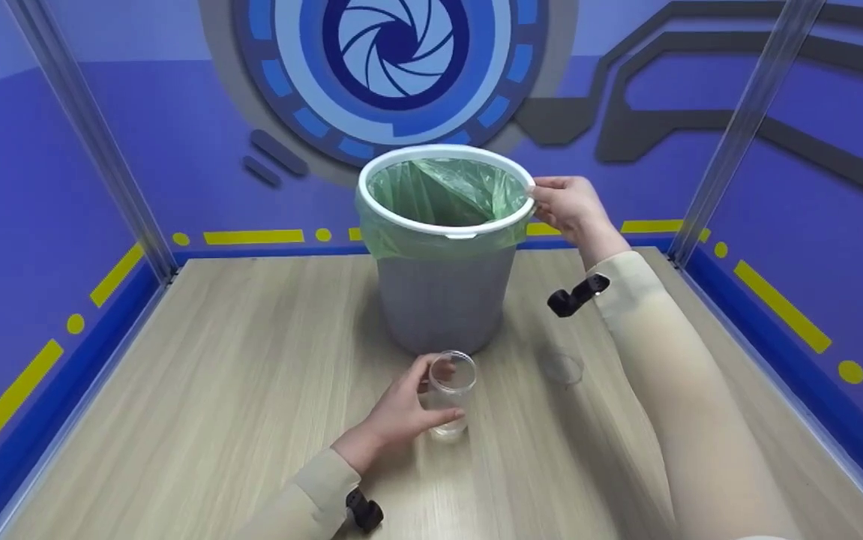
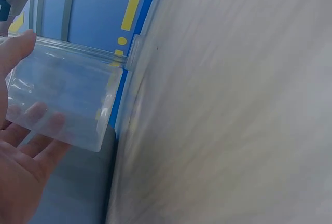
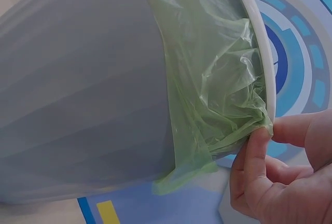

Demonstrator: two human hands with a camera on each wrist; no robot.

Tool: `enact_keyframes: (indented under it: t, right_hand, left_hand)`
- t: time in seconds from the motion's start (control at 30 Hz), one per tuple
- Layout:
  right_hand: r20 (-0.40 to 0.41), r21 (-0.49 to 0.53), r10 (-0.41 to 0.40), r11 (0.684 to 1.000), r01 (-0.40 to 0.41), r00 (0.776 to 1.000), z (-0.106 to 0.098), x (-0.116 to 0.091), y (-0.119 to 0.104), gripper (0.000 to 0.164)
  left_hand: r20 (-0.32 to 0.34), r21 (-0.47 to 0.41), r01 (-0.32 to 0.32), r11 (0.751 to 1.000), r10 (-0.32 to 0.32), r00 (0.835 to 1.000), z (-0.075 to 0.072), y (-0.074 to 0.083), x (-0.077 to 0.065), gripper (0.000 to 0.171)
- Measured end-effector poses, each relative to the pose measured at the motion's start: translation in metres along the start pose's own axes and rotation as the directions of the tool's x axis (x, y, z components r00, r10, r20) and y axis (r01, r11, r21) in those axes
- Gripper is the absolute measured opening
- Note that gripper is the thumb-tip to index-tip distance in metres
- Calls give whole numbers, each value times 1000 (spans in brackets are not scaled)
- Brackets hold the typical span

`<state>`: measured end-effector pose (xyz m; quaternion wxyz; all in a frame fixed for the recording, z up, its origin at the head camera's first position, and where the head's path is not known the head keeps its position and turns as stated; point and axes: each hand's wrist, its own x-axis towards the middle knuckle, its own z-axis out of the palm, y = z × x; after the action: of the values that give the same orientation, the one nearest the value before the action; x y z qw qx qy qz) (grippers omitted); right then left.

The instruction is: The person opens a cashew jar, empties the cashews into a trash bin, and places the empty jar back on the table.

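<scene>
A grey waste bin (image 1: 442, 300) with a white rim (image 1: 461, 235) stands upright, lined with a green plastic bag (image 1: 401, 244) folded over its outside. At the bin's right side my right hand (image 1: 570, 206) pinches the bag's edge at the rim between thumb and finger; the right wrist view shows this hand (image 3: 288, 177) with the bag (image 3: 233, 89) bunched at the fingertips. In front of the bin, my left hand (image 1: 401, 405) holds a clear plastic cup (image 1: 448, 401) upright, thumb on the near side and fingers behind. Whether the cup's base touches the table is hard to tell.
A clear round disc (image 1: 564, 369), perhaps a lid, lies on the wooden table (image 1: 251, 360) right of the cup. Blue printed walls (image 1: 131, 150) with metal corner posts (image 1: 750, 112) enclose the table's back and sides. Close behind the bin is the back wall.
</scene>
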<state>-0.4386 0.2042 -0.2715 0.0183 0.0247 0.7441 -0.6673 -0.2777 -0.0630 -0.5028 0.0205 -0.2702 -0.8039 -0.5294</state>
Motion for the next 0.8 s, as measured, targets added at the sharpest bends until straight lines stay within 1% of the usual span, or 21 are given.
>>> enact_keyframes:
  t: [0.2,0.3,0.5,0.8]
  right_hand:
    - [10,32,-6,999,6,1000,0,0,2,51]
    - [9,46,-10,999,9,1000,0,1,2,51]
    - [6,22,-11,1000,11,1000,0,1,3,50]
    - [4,18,-10,1000,10,1000,0,0,1,51]
  left_hand:
    - [22,-21,2,1000,-1,1000,2,-3,0,74]
    - [35,-29,17,999,-16,999,2,-3,0,72]
    - [53,-23,44,999,-43,998,3,-6,0,72]
    - [56,-39,34,999,-31,998,3,-8,1,70]
